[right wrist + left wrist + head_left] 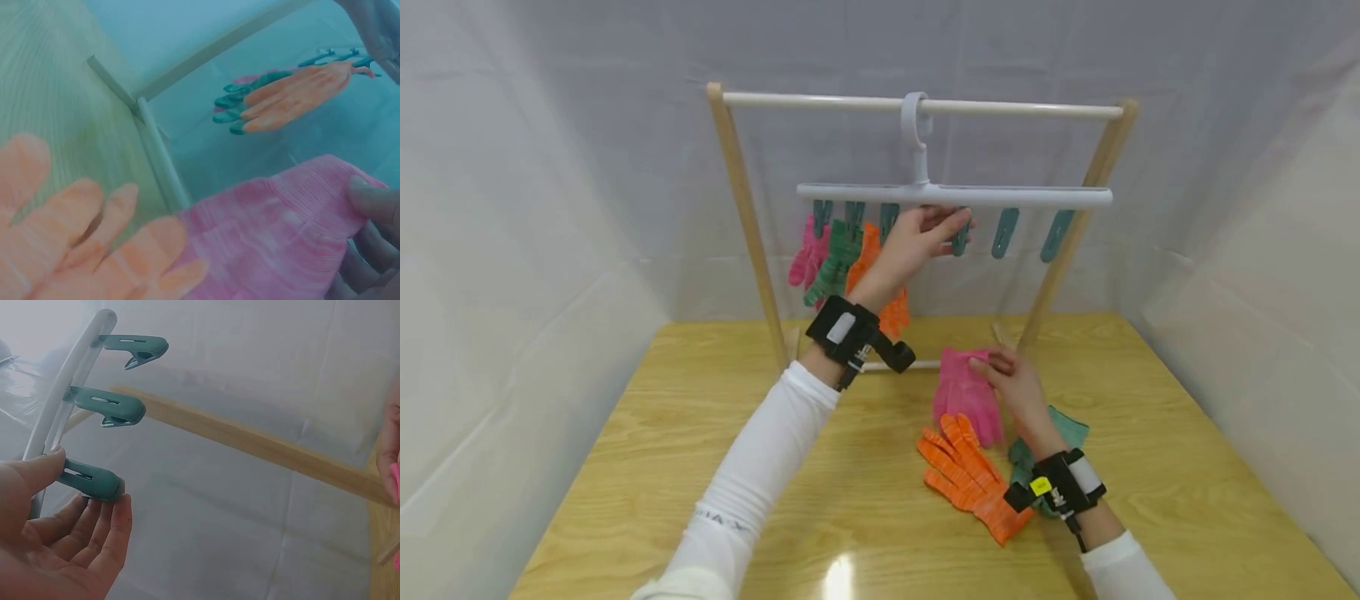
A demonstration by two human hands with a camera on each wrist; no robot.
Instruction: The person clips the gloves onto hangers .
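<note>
— What's at your left hand (917, 242)?

— Your left hand is raised to the clip hanger (955, 196), and its thumb and fingers close round a teal clip (90, 480), the thumb on top and the fingertips under the clip's rounded end. The clip hangs from the hanger's white bar. Left of it in the head view three gloves dangle from other clips: a pink hanging glove (807, 254), a green hanging glove (835, 262) and an orange hanging glove (880, 283). To the right, two more teal clips (1004, 232) hang bare.

— And your right hand (1015, 387)?

— Lower down, over the wooden table (700, 467), it pinches the cuff edge of a pink glove (964, 396); in the right wrist view the thumb (375, 200) lies on the knit with the fingers curled beneath. The glove is bright pink, ribbed knit, fingers pointing toward you, lying flat on the table just in front of the rack's lower rail (159, 156).

— What's beside it?

— An orange glove (970, 479) lies just beside it, nearer you, fingers spread. A green glove (1060, 433) lies partly under your right wrist.
</note>
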